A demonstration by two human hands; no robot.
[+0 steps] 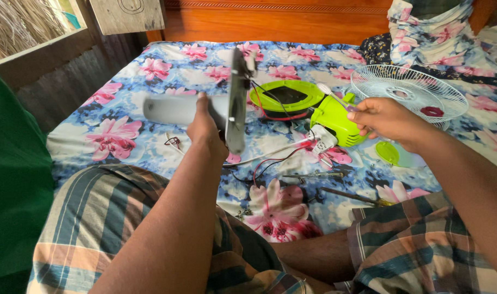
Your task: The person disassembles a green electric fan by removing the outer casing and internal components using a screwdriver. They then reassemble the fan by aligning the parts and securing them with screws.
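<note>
At the left of centre, the left hand (pixel 204 126) is closed around a grey fan stand (pixel 175 109), lifting it clear of the bed (pixel 123 81) so that its flat grey plate (pixel 238 100) stands on edge. Red and black wires (pixel 273 160) trail from that plate to the green fan body (pixel 314 111) lying on the sheet just right of centre. I judge these wires to be the weak point: pulling the stand further off could strain or snap them.

Right of centre, the right hand (pixel 383 117) is curled shut on a slim tool with a purple handle (pixel 335 99), its tip at the green body; a slip could jab the plastic or the wiring.

In the lower middle, two screwdrivers (pixel 335 188) lie loose on the sheet near the knees, with what look like small screws beside them, easy to lose in the flowered pattern. The white fan guard (pixel 409 90) rests at the upper right, against piled clothes (pixel 439 38).
</note>
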